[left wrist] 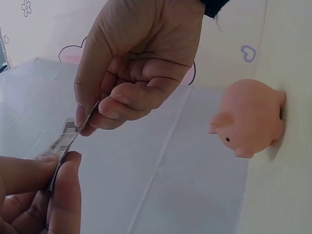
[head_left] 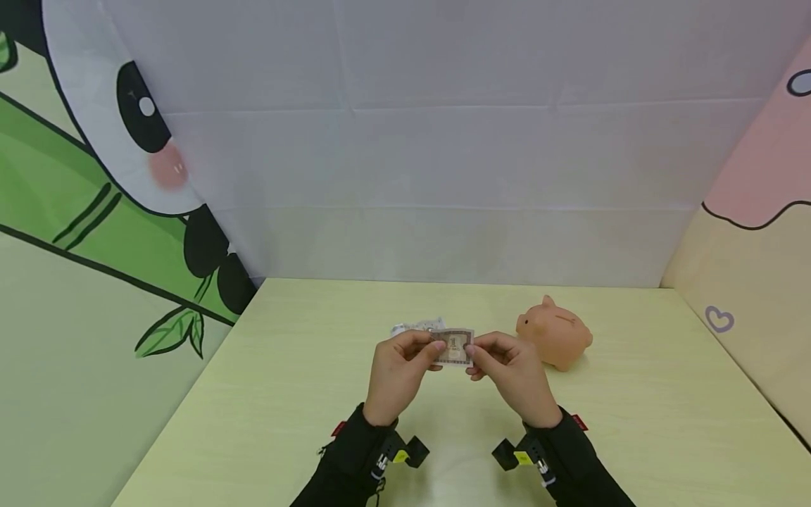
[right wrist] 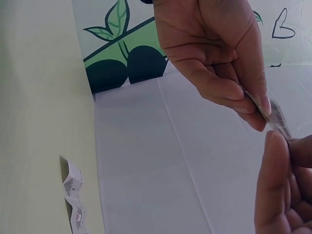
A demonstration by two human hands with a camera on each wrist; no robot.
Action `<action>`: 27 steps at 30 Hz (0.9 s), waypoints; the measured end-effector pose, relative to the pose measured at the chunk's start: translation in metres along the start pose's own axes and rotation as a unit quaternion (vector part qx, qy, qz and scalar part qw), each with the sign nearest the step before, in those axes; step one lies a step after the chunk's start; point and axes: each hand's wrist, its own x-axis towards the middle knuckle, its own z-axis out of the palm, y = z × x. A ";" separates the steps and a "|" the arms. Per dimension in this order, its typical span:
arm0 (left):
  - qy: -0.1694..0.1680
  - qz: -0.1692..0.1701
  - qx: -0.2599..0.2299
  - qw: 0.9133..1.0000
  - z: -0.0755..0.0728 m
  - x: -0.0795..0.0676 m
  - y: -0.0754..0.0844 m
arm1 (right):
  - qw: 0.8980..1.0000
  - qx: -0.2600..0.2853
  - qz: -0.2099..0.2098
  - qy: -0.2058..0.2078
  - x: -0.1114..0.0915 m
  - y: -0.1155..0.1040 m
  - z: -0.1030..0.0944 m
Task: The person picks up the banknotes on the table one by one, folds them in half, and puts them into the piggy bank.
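Held up between both hands is a small banknote (head_left: 455,348), raised above the table. My left hand (head_left: 399,373) pinches its left end between thumb and fingers. At the other end, my right hand (head_left: 516,373) grips it in the same manner. In the left wrist view the banknote (left wrist: 62,142) appears nearly edge-on, with a slight bend. Behind the left hand lies a creased paper strip (head_left: 418,326), partly hidden in the head view; the right wrist view shows this printed strip (right wrist: 75,200) folded in zigzags on the table.
A pink piggy bank (head_left: 554,334) with a slot in its back stands just beyond the right hand. The pale yellow table (head_left: 285,422) meets a white cloth backdrop (head_left: 405,162). Printed cartoon panels flank it on both sides.
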 end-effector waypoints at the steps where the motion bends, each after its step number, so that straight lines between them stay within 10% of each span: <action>1: 0.002 -0.001 0.001 1.000 0.001 0.001 -0.001 | 1.000 0.001 -0.001 0.001 0.001 0.002 -0.001; 27: 0.005 0.018 -0.008 1.000 0.022 0.037 -0.004 | 0.999 0.027 0.023 -0.015 0.043 0.023 -0.045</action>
